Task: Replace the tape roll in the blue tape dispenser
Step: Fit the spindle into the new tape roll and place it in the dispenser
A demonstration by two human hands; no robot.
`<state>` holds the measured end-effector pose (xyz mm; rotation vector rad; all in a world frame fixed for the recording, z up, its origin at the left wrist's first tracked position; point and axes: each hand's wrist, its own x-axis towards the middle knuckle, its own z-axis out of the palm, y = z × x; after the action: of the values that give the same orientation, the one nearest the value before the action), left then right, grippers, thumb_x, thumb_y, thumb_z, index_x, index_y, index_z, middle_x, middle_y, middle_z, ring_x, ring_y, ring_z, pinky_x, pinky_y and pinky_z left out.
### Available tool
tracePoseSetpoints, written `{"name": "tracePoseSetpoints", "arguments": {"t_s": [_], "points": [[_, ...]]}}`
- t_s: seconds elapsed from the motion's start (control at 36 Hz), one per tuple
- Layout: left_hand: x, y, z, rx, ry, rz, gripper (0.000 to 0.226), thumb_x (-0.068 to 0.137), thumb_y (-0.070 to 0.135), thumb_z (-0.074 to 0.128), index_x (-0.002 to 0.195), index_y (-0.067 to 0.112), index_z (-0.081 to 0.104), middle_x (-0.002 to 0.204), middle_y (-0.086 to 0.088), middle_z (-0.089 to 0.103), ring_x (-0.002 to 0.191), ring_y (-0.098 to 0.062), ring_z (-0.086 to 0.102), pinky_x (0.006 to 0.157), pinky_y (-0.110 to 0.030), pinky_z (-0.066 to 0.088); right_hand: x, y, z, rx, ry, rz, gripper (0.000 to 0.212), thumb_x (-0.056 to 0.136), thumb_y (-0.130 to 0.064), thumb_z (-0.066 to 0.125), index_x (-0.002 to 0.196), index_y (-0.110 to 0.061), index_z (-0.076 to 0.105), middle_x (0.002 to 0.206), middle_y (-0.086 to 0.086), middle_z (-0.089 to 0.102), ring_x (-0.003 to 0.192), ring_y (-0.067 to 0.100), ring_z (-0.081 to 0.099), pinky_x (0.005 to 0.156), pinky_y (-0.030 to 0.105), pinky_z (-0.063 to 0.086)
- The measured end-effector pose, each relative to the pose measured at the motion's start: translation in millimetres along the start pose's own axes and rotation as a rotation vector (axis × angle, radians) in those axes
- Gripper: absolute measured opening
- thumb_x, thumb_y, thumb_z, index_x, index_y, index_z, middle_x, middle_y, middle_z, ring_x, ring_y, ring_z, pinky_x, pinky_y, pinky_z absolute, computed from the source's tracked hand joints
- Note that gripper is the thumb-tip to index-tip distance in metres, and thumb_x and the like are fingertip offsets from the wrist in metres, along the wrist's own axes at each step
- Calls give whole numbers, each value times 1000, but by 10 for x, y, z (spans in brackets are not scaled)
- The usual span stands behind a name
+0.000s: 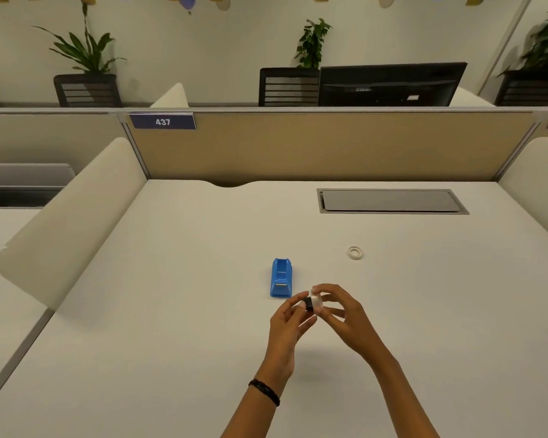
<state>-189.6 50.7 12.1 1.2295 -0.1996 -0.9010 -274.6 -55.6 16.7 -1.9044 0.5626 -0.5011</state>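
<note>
**Both hands on a small tape roll, dispenser standing empty beside them**

Over the middle of the white surface [178, 311], toward its near edge, the left hand [287, 327] and the right hand [342, 314] meet around a small tape roll [314, 302]. The left fingers [298, 303] pinch its dark end, apparently a black core; the right fingers [325, 290] curl over the pale, translucent part. Most of the roll is covered by the fingers, so its full shape, and whether the dark piece is seated in the roll or partly out of it, is hard to make out. Both hands are raised off the surface, with a shadow beneath them.

The blue tape dispenser [281, 278] stands just beyond the left hand, lengthwise toward the far edge, its cradle open and empty as far as can be seen. A second, whitish tape ring [355, 252] lies flat well apart, toward the right edge.

A black wristband [264, 392] circles the left wrist. Both forearms are cut off at the bottom of the view. A grey cable hatch [391, 201] is set into the surface near the far right corner.
</note>
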Motion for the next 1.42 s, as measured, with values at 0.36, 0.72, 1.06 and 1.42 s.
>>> {"name": "tracePoseSetpoints", "arguments": {"t_s": [0.36, 0.72, 1.06, 1.42], "points": [[36, -56, 33, 83, 58, 17, 16, 91, 18, 55, 103, 22, 64, 102, -4, 70, 92, -15, 69, 68, -17, 56, 65, -9, -13, -3, -35, 42, 27, 89, -25, 59, 101, -47, 50, 105, -21, 57, 93, 3, 62, 69, 4, 51], [58, -25, -45, 168, 51, 15, 19, 87, 23, 62, 103, 16, 68, 95, -5, 74, 87, -15, 71, 67, -15, 55, 19, 1, 17, -10, -116, -41, 25, 82, -43, 57, 107, -47, 53, 116, -22, 57, 109, -7, 54, 85, 4, 47], [32, -12, -142, 172, 86, 38, 11, 88, 17, 61, 91, 24, 69, 85, 3, 74, 81, -15, 71, 64, -16, 55, 20, 3, 127, -77, -167, -118, 30, 88, -32, 60, 109, -51, 52, 122, -31, 49, 119, -3, 50, 94, 7, 44], [65, -19, -127, 325, 167, 183, 14, 87, 21, 62, 92, 33, 63, 93, 8, 68, 89, -11, 64, 66, -11, 49, 88, -11, 151, -31, -144, -26, 39, 82, -25, 69, 111, -44, 51, 116, -21, 54, 111, -7, 53, 88, 2, 45]]}}
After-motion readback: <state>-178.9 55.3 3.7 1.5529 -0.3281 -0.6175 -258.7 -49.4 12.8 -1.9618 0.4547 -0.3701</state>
